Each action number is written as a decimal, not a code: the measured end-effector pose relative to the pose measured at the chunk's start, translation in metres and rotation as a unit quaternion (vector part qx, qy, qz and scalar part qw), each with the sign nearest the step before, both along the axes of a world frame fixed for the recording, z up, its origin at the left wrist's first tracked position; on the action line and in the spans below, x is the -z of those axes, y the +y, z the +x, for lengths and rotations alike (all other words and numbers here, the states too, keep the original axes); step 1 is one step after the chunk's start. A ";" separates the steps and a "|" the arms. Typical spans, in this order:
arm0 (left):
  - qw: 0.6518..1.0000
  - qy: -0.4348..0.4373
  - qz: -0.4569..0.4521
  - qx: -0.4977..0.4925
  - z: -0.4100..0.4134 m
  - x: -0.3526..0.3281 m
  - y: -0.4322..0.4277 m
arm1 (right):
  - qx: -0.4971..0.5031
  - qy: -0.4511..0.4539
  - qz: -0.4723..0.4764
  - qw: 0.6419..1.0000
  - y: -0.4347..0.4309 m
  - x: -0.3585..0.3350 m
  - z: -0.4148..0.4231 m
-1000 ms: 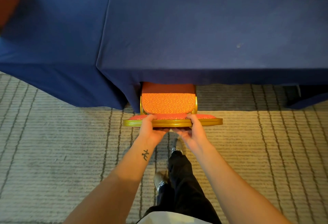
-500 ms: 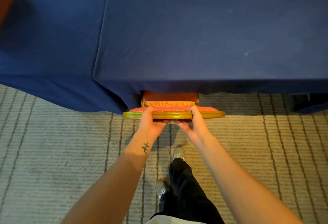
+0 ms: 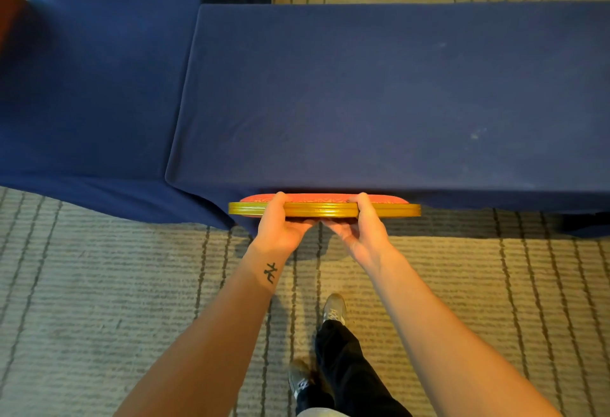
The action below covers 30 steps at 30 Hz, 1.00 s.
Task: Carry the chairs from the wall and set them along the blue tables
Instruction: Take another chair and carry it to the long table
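Only the gold top rail and a strip of red-orange padding of the chair show. It is pushed tight against the near edge of the blue-draped bench, its seat hidden under the cloth. The left hand and right hand each have their grip curled round that rail, fingers hooked over its top, close together near its middle. A second blue bench adjoins left of the chair. The left wrist bears a small dark tattoo that forms no readable word.
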<state>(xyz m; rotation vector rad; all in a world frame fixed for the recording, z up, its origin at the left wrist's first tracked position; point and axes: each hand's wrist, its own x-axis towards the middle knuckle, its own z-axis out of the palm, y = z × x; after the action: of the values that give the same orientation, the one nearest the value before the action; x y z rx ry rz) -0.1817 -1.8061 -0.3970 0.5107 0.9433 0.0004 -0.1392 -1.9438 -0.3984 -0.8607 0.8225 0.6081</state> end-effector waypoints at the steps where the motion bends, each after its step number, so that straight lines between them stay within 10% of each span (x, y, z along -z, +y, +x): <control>1: 1.000 0.000 -0.001 -0.004 0.005 0.000 0.002 | 0.002 -0.004 0.001 1.000 0.001 0.000 0.005; 16: 0.994 0.067 0.067 0.046 0.001 -0.014 -0.007 | -0.005 0.010 -0.012 1.000 0.009 -0.016 0.003; 30: 0.992 0.002 0.124 0.006 -0.099 -0.097 0.030 | -0.292 -0.025 0.065 0.954 0.025 -0.081 -0.043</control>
<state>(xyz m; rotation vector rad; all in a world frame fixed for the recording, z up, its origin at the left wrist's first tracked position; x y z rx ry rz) -0.2812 -1.7763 -0.2999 0.7468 0.9488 0.1081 -0.1826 -1.9184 -0.3176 -0.9978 0.4664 1.1428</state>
